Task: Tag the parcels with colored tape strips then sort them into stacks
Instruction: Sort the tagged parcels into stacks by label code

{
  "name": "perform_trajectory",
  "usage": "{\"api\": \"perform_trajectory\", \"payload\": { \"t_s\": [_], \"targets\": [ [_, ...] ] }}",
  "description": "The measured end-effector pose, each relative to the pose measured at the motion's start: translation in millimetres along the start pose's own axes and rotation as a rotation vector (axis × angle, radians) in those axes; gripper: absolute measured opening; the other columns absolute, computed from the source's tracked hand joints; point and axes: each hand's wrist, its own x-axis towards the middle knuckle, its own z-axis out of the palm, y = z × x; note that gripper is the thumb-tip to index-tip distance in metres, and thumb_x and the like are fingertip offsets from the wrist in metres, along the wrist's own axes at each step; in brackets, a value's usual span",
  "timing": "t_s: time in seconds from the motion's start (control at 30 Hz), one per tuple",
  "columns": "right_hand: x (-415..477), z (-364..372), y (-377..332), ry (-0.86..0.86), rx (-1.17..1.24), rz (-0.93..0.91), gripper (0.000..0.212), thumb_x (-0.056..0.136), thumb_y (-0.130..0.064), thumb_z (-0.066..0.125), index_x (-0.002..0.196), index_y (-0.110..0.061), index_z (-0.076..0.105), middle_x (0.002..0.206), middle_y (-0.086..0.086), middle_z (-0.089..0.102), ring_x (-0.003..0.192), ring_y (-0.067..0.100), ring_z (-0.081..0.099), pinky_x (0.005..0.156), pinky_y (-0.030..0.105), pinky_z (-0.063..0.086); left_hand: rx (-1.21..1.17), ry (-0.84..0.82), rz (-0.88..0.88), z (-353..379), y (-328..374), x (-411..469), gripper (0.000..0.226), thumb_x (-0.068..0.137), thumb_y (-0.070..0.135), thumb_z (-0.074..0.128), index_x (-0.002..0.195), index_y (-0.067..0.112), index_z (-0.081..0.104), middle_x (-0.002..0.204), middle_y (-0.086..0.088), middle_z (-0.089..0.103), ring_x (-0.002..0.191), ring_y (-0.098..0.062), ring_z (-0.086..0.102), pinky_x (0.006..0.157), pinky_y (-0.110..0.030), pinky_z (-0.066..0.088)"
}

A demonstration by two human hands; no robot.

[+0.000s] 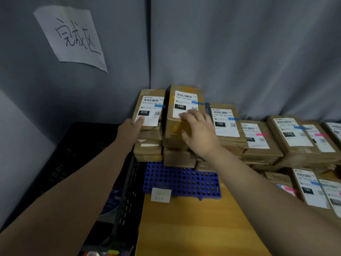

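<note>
Squaring up the blue-tag stacks at 12 o'clock

Left hand [132, 127] grips the near corner of the 010 parcel [153, 106], thumb flat on its label, fingers hidden round the side. Right hand [198, 132] lies spread and relaxed on top of the 15H parcel [184, 100], which has its blue tape strip [197, 103] on already. Both parcels top stacks on the blue grid mat [181, 182] at the far end of the table [184, 228]. My take: press straight down and nudge the edges flush, since the 15H stack looks a bit crooked and tall. Keep pink-tagged parcels [256, 135] off at 2 o'clock.
</note>
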Motion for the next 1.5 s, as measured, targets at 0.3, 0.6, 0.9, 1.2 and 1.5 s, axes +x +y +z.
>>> {"api": "perform_trajectory", "payload": {
  "t_s": [0.3,0.6,0.9,1.2,1.5],
  "targets": [
    [-4,4,1,0.006,-0.062,-0.020,0.059,0.089,-0.027,0.059,0.143,-0.028,0.036,0.151,0.000,0.028,0.142,0.023,0.016,0.117,0.049,0.013,0.194,0.273,0.164,14,1,-5,0.059,0.085,0.050,0.057,0.130,0.014,0.044,0.131,-0.010,0.043,0.119,-0.029,0.042,0.100,-0.048,0.038],
    [-8,2,4,0.065,-0.004,-0.019,0.059,0.087,-0.026,0.061,0.141,-0.026,0.037,0.151,0.007,0.026,0.141,0.026,0.018,0.118,0.046,0.016,0.151,0.346,0.355,16,12,-32,0.050,0.085,0.034,0.063,0.129,0.015,0.049,0.135,-0.007,0.041,0.125,-0.024,0.038,0.103,-0.041,0.036],
    [-46,-24,40,0.149,0.124,-0.015,0.052,0.086,-0.018,0.059,0.137,-0.017,0.046,0.152,0.012,0.026,0.140,0.028,0.020,0.114,0.040,0.021,-0.090,0.244,0.492,73,32,-108,0.021,0.088,0.023,0.059,0.107,0.029,0.055,0.122,0.008,0.047,0.121,-0.012,0.039,0.107,-0.039,0.035],
    [-123,-80,165,0.092,0.072,0.093,0.052,0.085,-0.020,0.060,0.135,-0.015,0.048,0.149,0.013,0.032,0.137,0.030,0.026,0.114,0.041,0.024,-0.047,0.032,0.428,206,29,-194,0.022,0.091,0.023,0.059,0.105,0.037,0.050,0.122,0.007,0.048,0.121,-0.017,0.044,0.102,-0.042,0.042],
    [-228,-111,331,-0.131,-0.040,0.340,0.054,0.091,-0.031,0.057,0.142,-0.021,0.038,0.149,0.008,0.027,0.138,0.029,0.024,0.113,0.040,0.026,0.029,-0.175,0.235,355,1,-266,0.028,0.096,0.021,0.055,0.123,0.019,0.052,0.117,0.007,0.050,0.108,-0.008,0.047,0.085,-0.023,0.038]
  ]
}}
